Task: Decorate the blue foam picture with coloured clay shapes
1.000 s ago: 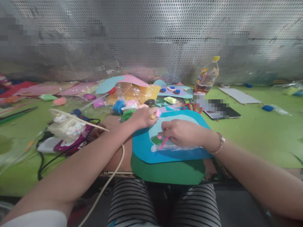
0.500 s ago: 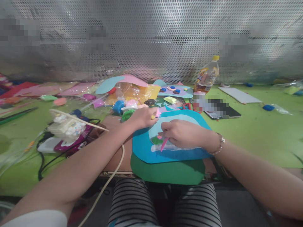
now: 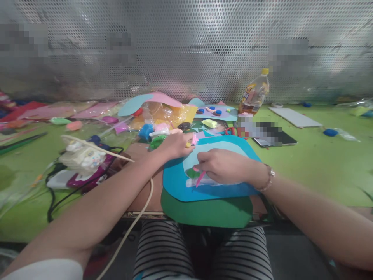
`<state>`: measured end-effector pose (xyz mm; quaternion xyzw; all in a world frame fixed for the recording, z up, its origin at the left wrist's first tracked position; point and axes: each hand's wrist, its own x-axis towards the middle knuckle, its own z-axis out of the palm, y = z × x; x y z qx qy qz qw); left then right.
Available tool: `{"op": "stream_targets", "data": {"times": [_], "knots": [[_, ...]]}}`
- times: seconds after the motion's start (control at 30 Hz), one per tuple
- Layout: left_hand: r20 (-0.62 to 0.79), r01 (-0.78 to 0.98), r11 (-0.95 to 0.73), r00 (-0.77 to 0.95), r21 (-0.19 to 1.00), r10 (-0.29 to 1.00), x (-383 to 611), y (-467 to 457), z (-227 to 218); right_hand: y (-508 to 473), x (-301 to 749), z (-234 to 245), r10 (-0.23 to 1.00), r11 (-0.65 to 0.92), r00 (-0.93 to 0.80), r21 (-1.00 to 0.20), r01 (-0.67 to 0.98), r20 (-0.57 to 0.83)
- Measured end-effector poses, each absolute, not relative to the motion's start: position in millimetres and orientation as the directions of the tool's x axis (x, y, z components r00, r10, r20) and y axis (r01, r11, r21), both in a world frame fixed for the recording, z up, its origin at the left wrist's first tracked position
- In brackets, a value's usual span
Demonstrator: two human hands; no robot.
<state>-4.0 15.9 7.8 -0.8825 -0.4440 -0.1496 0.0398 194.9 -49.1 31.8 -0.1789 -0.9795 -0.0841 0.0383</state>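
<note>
My right hand (image 3: pixel 220 166) is closed on a pink modelling tool (image 3: pixel 200 179), a thin pointed stick slanting down toward the sheet. Close by its fingertips, a green clay patch (image 3: pixel 191 172) with a small pink bit (image 3: pixel 196 169) lies on the pale blue panel (image 3: pixel 233 146). A whitish strip (image 3: pixel 190 182) runs below the patch. That panel rests on a blue sheet (image 3: pixel 175 186), with a green sheet (image 3: pixel 206 212) underneath. At the sheet's upper left, my left hand (image 3: pixel 176 144) has curled fingers around pink clay (image 3: pixel 195 139), and a yellow bit (image 3: pixel 188 144) shows there too.
Several clay lumps, including blue (image 3: pixel 145 132) and green (image 3: pixel 157 142), lie beyond my left hand. Red scissors (image 3: pixel 231 131), a phone (image 3: pixel 275 134) and a drink bottle (image 3: pixel 255 95) stand behind the sheets. A cable (image 3: pixel 147 200) and power strip (image 3: pixel 84 179) are at left.
My right hand has shifted slightly left, and the pink tool's tip has moved a little left with it. My left hand stays in place.
</note>
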Motion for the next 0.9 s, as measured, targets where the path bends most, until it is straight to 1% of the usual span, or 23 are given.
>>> {"op": "stream_targets", "data": {"times": [0.07,0.17,0.27,0.4,0.53,0.63,0.77,0.9], "knots": [[0.299,0.793,-0.606,0.564,0.062,0.77,-4,15,8,-50,195,35,0.369,0.918,-0.919,0.099,0.384,0.141],[0.298,0.787,-0.614,0.573,0.061,0.764,-4,14,8,-51,194,37,0.409,0.907,-0.881,-0.002,0.421,0.237],[0.297,0.788,-0.614,0.577,0.042,0.761,-5,14,9,-50,193,35,0.457,0.883,-0.835,-0.039,0.468,0.305],[0.33,0.806,-0.591,0.564,-0.023,0.757,-6,18,10,-47,193,29,0.47,0.864,-0.829,0.034,0.503,0.302],[0.309,0.808,-0.583,0.576,-0.079,0.757,-7,21,6,-42,194,26,0.409,0.872,-0.875,0.172,0.459,0.26],[0.294,0.8,-0.592,0.591,-0.097,0.751,-7,22,3,-41,195,29,0.379,0.858,-0.894,0.272,0.436,0.238],[0.267,0.791,-0.603,0.607,-0.108,0.749,-7,22,2,-41,195,31,0.398,0.841,-0.884,0.288,0.458,0.244],[0.246,0.782,-0.615,0.618,-0.099,0.746,-7,21,2,-41,194,28,0.386,0.845,-0.886,0.287,0.452,0.258]]}}
